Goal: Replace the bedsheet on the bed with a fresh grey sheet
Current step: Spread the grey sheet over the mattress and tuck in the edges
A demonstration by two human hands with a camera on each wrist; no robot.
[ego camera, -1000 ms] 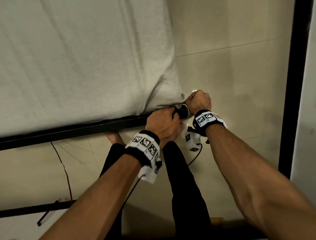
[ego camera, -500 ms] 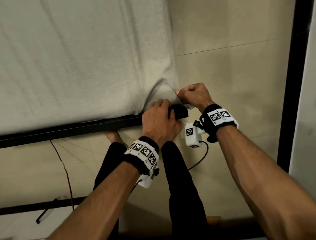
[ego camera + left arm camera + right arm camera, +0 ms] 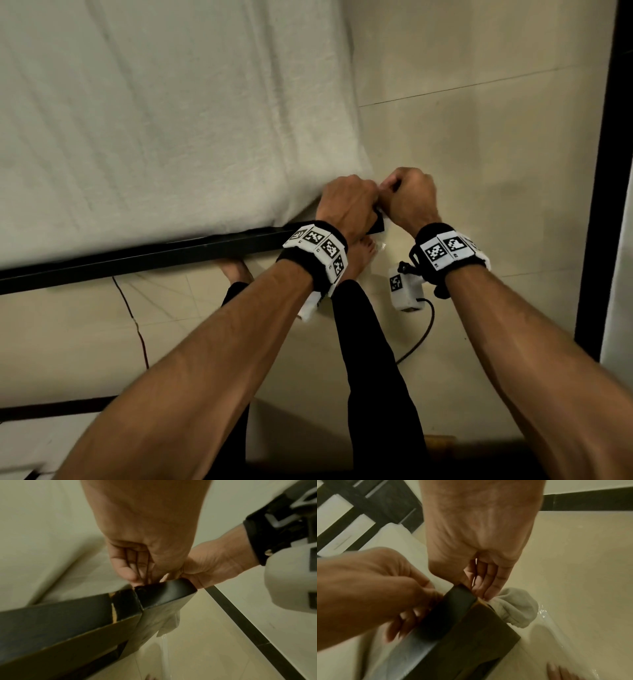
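Observation:
A pale grey sheet [image 3: 171, 120] covers the mattress. Both hands meet at its near right corner, above the corner of the black bed frame [image 3: 164, 592]. My left hand [image 3: 346, 202] has its fingers curled, tips down where the mattress meets the frame, pinching the sheet there. My right hand [image 3: 409, 195] touches it from the right. In the right wrist view its fingers [image 3: 489, 585] pinch a bunched end of sheet [image 3: 517, 609] that hangs outside the frame corner. How much cloth the left hand holds is hidden.
The black frame rail [image 3: 154, 253] runs left along the bed's near side. My bare feet and black trouser legs [image 3: 366, 342] stand on the pale tiled floor [image 3: 479, 154]. A red cable [image 3: 133, 318] lies on the floor at left. A dark vertical strip [image 3: 603, 171] stands at right.
My left hand has gone from the frame rail up to the mattress corner. My right hand has closed in beside it, and the two now touch.

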